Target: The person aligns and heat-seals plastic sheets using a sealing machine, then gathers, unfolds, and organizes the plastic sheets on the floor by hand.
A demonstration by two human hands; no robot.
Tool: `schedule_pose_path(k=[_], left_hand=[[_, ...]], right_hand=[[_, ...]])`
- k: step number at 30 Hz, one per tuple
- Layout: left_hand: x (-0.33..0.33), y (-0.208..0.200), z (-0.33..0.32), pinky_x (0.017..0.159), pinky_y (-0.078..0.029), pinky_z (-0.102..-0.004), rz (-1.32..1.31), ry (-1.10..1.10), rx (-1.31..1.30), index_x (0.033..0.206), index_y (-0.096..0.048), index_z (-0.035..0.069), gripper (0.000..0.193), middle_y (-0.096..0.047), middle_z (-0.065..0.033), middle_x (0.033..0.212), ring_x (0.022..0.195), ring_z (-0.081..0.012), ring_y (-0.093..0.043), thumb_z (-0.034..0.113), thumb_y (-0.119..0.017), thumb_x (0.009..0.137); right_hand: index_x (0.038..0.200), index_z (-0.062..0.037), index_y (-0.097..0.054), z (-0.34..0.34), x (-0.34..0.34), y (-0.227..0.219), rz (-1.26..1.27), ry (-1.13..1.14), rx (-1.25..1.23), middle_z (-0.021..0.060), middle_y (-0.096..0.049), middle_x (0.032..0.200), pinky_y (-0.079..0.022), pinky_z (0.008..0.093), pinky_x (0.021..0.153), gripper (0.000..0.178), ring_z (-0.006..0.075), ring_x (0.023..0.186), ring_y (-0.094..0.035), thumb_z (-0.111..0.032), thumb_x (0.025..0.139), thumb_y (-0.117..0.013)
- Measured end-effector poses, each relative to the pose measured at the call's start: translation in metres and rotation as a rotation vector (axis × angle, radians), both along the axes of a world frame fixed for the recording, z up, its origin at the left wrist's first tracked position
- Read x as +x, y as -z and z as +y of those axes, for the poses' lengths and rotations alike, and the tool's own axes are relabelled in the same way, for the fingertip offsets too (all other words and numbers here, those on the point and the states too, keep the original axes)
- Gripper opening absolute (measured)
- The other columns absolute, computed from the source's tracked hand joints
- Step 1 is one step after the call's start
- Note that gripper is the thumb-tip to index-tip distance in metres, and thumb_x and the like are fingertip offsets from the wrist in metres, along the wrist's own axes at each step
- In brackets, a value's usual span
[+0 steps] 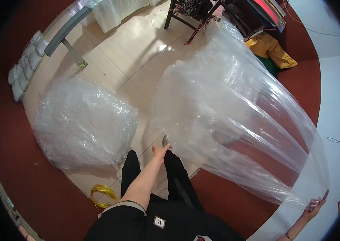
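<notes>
A large clear plastic bag is spread from the far middle to the lower right, puffed out and see-through. Far out to the right, my right hand is closed on its near edge, pulling the film into folds. My left hand hangs in front of my legs, thumb and finger apart, with no object visible in it. The bag's left edge lies close by; I cannot tell whether the hand touches it. To the left, a big crumpled heap of clear plastic film rests on the floor.
A coil of yellow cord lies by my left leg. Beyond the heap stands a grey metal bar frame, with stacked white packets beside it. Dark chair legs and a yellow cloth are at the back.
</notes>
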State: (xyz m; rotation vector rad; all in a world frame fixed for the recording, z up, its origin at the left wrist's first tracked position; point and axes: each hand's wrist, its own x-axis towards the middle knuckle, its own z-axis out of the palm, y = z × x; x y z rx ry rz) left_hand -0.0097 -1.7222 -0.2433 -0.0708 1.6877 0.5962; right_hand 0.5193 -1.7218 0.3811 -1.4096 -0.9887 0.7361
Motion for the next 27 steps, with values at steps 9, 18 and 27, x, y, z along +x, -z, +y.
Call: schedule_pose_path(k=[9,18,27], left_hand=[[0.025,-0.007,0.065,0.109,-0.014,-0.043,0.523,0.321,0.133,0.138,0.014,0.006,0.131,0.001,-0.018,0.146,0.135,-0.0334,0.0,0.027,-0.084,0.054],[-0.022,0.032,0.106,0.067,-0.047,-0.0407,0.492,0.684,0.537,0.077,-0.063,0.003,0.025,-0.063,-0.0159,0.073,0.072,-0.0294,-0.062,0.028,-0.061,0.074],[0.011,-0.247,0.154,0.052,-0.045,-0.0287,0.012,0.371,0.881,0.075,-0.058,-0.001,0.015,-0.058,-0.0096,0.059,0.055,-0.0127,-0.058,0.014,-0.06,0.079]], right_hand=[[0.127,-0.0042,-0.044,-0.044,0.156,-0.06,-0.272,0.808,-0.109,0.0121,-0.054,0.122,-0.034,0.0323,0.097,0.05,0.0232,0.112,-0.05,-0.04,0.093,-0.036],[0.124,0.001,-0.046,0.039,0.231,-0.044,-0.295,0.615,-0.42,0.0157,-0.051,0.123,-0.032,0.0378,0.098,0.063,0.026,0.112,-0.049,-0.046,0.082,-0.053],[0.1,-0.002,-0.058,0.154,-0.252,0.163,-1.279,-0.783,-0.299,0.0141,-0.06,0.101,-0.046,0.0353,0.08,0.042,0.0287,0.092,-0.058,-0.021,0.065,-0.072]])
